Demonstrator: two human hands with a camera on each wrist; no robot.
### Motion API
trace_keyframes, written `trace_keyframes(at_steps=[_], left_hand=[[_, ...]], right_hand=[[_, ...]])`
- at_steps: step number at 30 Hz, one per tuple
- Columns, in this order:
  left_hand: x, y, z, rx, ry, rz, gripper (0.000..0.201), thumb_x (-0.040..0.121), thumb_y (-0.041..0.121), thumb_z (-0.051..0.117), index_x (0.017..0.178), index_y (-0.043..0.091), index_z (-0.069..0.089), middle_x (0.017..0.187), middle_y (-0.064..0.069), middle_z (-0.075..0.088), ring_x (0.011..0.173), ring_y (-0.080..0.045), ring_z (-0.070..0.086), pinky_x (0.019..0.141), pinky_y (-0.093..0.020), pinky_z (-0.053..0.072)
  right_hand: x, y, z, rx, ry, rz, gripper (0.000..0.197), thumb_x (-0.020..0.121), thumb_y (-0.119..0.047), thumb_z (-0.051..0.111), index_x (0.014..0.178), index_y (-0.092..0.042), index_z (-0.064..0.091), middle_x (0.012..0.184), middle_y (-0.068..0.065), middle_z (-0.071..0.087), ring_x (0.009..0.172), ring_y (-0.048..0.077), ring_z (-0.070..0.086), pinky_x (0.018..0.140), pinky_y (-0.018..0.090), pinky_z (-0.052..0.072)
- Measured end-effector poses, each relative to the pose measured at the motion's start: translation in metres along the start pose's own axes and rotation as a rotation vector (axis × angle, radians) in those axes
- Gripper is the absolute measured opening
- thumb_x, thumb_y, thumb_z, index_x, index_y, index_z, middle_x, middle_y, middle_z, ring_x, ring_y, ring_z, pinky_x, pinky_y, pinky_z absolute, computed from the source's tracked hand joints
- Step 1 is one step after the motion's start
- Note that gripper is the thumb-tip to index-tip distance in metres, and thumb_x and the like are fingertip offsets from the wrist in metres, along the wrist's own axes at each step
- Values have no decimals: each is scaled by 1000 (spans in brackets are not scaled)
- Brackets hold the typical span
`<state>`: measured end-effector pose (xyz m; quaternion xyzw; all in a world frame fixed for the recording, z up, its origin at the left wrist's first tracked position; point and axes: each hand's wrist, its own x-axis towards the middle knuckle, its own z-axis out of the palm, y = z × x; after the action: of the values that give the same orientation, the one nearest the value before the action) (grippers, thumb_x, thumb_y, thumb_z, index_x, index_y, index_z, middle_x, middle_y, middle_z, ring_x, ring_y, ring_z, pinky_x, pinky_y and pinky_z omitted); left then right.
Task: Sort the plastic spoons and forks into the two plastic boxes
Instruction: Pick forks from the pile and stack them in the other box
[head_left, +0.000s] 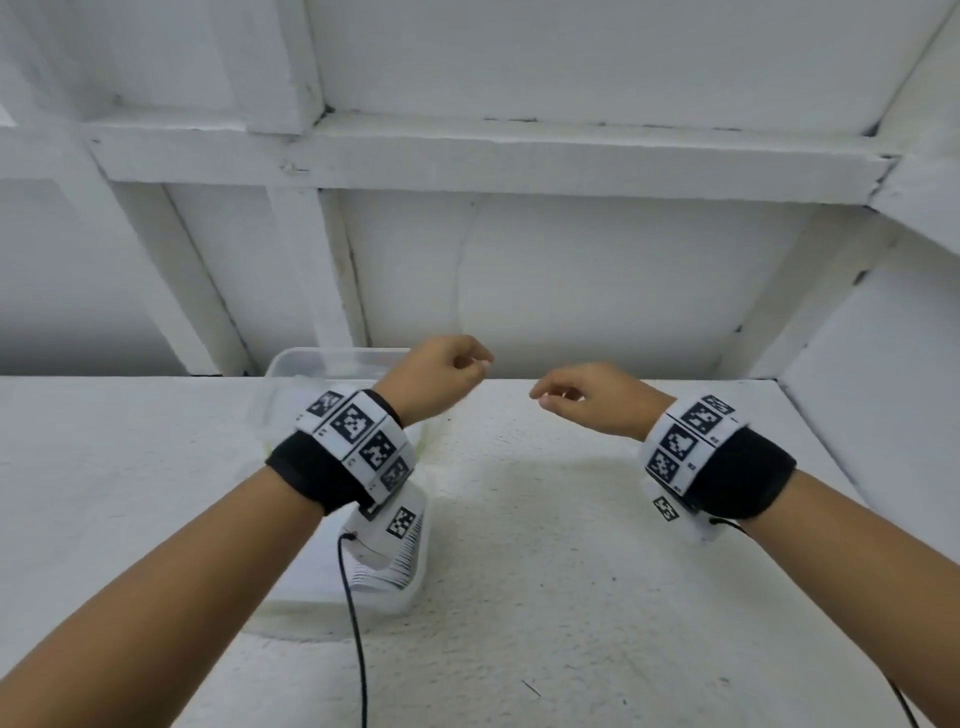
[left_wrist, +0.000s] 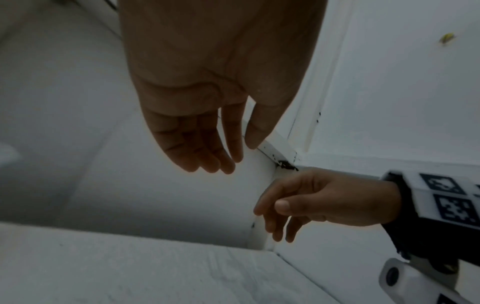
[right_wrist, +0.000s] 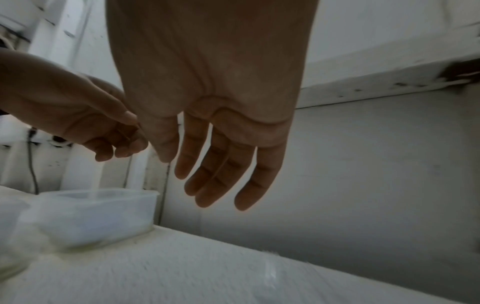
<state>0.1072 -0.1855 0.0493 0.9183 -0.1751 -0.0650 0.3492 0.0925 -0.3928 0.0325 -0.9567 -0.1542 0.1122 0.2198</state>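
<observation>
two clear boxes on the tabletop, hands empty above

both hands raised over the white tabletop (head_left: 545, 545), holding nothing. left hand (head_left: 441, 371) loosely curled above the far clear plastic box (head_left: 311, 361); right hand (head_left: 587, 397) relaxed, fingers slack, well right of it. nearer clear plastic box (head_left: 395, 597) mostly hidden under the left wrist. contents of either box too blurred or hidden to tell. no spoons or forks made out.
</observation>
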Motion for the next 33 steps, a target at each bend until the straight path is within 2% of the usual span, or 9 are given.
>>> trace_keyframes(at_steps=[7,11,16,20,22,25,28,30,33], left_hand=[[20,49,95,-95,-201,-28,24,94,18,48,109,9,64,99,-3,66,86,-15,56,71,-21,37],[32,60,145,-136,-253,-137,24,94,19,48,109,7,63,109,-10,64,101,-25,60,80,-27,44],[47,66,191,-87,-254,-275,33,95,19,46,62,14,47,64,-6,48,55,-19,44,53,-24,33],[57,71,215,-29,-279,-375,45,97,37,40,116,-1,54,113,-17,62,100,-31,59,73,-29,40],[60,69,221,39,-277,-372,48,96,41,44,122,1,50,120,-15,59,110,-32,56,81,-32,43],[63,68,221,79,-308,-342,27,94,31,50,93,4,56,93,-8,60,92,-28,58,70,-28,44],[62,62,213,67,-304,-389,33,91,23,52,64,13,37,65,0,42,63,-17,46,55,-23,35],[60,55,205,37,-298,-422,31,91,23,52,64,12,40,64,0,42,65,-18,47,59,-23,38],[55,44,192,-102,-281,-439,14,92,12,46,93,-1,51,63,-2,48,59,-18,52,42,-16,42]], right_hand=[[-72,79,0,-14,53,234,25,95,-23,50,115,-15,63,112,1,64,92,10,52,82,19,38],[-92,120,9,-49,55,353,26,96,-24,48,116,-15,63,116,8,61,104,19,55,87,23,38],[-100,154,18,-26,104,474,27,95,-25,48,117,-16,62,120,11,57,109,24,54,90,28,40],[-93,168,24,-36,132,552,30,95,-27,48,122,-18,58,125,13,51,112,28,52,97,36,42],[-87,173,26,-38,155,574,31,95,-26,47,124,-18,56,127,14,50,114,30,51,97,38,43],[-77,176,25,-36,168,600,31,95,-23,45,125,-18,54,128,15,49,116,31,50,97,40,43],[-67,177,23,-50,183,648,34,96,-20,42,128,-18,51,130,14,48,117,31,49,99,42,42],[-60,178,22,-82,181,695,38,96,-17,38,134,-16,46,134,15,46,121,33,47,101,43,41],[-51,180,20,-105,130,750,40,97,-15,37,136,-7,43,138,16,45,124,33,45,104,39,39]])
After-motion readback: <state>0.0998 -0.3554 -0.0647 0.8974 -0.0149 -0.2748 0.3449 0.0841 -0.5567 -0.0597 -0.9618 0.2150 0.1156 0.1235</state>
